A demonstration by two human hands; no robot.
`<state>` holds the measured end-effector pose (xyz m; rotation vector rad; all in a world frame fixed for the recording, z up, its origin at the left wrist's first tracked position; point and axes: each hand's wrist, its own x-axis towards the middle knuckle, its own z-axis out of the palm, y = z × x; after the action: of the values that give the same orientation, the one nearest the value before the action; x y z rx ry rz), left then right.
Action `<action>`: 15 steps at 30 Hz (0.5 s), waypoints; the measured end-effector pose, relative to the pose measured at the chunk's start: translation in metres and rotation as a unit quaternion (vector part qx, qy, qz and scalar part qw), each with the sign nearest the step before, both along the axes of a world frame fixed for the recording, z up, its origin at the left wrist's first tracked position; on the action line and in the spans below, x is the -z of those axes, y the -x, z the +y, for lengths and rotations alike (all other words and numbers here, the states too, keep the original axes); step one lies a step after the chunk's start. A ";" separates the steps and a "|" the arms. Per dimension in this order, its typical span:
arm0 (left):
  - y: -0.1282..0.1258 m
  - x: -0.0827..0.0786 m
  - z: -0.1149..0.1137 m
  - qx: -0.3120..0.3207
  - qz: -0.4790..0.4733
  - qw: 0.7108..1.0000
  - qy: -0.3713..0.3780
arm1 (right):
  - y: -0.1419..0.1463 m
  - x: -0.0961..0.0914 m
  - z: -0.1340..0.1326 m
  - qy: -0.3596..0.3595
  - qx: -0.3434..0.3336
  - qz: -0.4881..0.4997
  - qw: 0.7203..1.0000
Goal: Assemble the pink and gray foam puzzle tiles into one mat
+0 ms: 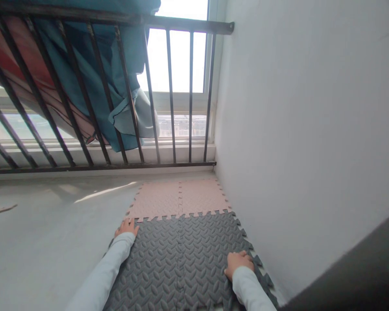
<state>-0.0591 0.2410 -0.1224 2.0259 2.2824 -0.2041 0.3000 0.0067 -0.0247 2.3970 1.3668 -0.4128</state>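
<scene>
Two black foam mat tiles (158,259) with a raised leaf-like tread lie side by side on the floor, a seam running between them. Beyond them, two pink foam mat tiles (204,196) meet their far edge along a toothed joint. My left hand (127,227) lies with spread fingers on the far left corner of the black tiles, at the joint with the pink. On the right black tile, near its outer edge, rests my right hand (239,261); its fingers are curled down against the surface, with nothing visible in them.
A white wall (294,129) rises close along the mats' right side. Ahead, a black metal railing (191,97) stands before a window, with a blue-green cloth (87,65) behind its bars. A thin stick (1,210) lies on the grey floor (52,250) at left.
</scene>
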 end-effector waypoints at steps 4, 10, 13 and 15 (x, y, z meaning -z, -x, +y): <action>-0.006 0.005 0.007 -0.007 -0.014 1.000 0.006 | -0.001 0.002 -0.002 -0.015 -0.001 0.001 1.000; -0.009 0.001 0.009 -0.008 -0.035 0.998 0.045 | 0.001 -0.003 -0.004 -0.010 0.005 0.005 1.000; -0.010 -0.002 0.006 -0.018 -0.056 0.998 0.038 | 0.002 -0.004 -0.004 -0.001 0.005 -0.007 1.000; -0.012 -0.001 0.003 -0.024 -0.086 0.996 0.007 | 0.002 -0.003 -0.006 0.005 0.005 -0.016 1.000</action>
<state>-0.0469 0.2443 -0.1210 1.8999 2.2149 -0.0415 0.2980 0.0011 -0.0218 2.3929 1.3363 -0.3808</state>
